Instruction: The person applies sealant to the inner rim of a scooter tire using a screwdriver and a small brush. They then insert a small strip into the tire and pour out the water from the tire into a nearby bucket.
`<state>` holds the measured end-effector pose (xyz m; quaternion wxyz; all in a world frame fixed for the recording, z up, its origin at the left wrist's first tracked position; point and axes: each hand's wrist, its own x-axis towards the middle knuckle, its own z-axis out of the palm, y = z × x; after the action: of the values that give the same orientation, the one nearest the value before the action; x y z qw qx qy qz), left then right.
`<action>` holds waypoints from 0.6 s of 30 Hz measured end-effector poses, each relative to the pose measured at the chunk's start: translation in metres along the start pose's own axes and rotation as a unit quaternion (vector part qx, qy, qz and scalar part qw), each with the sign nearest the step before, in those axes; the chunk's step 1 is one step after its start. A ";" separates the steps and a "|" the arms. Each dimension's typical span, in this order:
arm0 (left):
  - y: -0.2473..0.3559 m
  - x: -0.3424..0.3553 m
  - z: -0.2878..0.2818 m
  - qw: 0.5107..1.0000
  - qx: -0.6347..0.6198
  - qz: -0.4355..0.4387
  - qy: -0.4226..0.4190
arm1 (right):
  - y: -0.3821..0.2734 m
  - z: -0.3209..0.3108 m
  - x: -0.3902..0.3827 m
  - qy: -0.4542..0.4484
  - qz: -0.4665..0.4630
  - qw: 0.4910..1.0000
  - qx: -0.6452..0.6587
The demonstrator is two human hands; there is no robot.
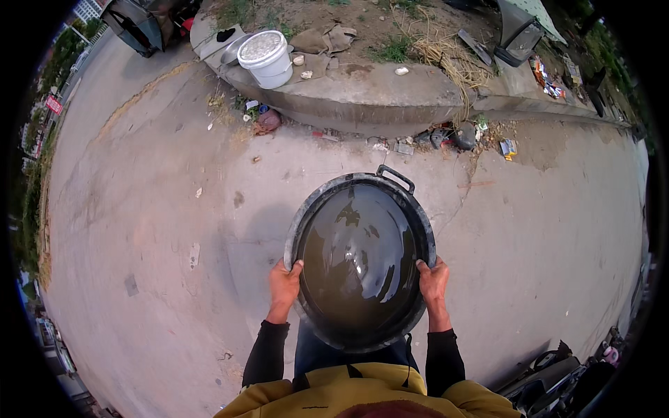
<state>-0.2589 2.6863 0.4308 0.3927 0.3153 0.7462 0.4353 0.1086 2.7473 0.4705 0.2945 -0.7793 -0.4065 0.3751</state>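
Between my two hands I hold a large round black tub (293,240) in front of my body, above the pavement. Murky brown water (334,279) fills its inside and reflects the sky. My left hand (284,284) is closed on the tub's left rim, thumb over the top edge. On the opposite side my right hand (433,282) grips the rim the same way. The fingers of both hands are hidden under the rim. A loop handle (397,177) sticks out at the tub's far side, with neither hand on it.
A raised concrete kerb (362,111) curves across the far side, bearing a white lidded bucket (266,61) and a crumpled brown cloth (324,40). Litter and a dark round object (464,136) lie along its foot. Parked vehicles (557,376) stand at the lower right.
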 end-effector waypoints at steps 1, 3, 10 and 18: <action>0.014 0.033 0.010 1.000 -0.028 0.007 -0.001 | -0.022 0.011 0.028 0.001 -0.003 1.000 -0.007; 0.041 0.095 0.026 1.000 -0.013 0.012 -0.007 | -0.058 0.030 0.081 0.004 -0.004 1.000 0.001; 0.145 0.351 0.097 0.998 0.052 0.012 -0.046 | -0.176 0.127 0.282 0.035 0.001 0.996 0.076; 0.195 0.561 0.188 0.998 0.048 0.038 -0.016 | -0.261 0.206 0.516 0.041 -0.056 0.996 0.050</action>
<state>-0.3477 3.2999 0.3725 0.3722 0.3693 0.7470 0.4087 0.0314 3.3496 0.3789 0.3698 -0.7544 -0.4182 0.3452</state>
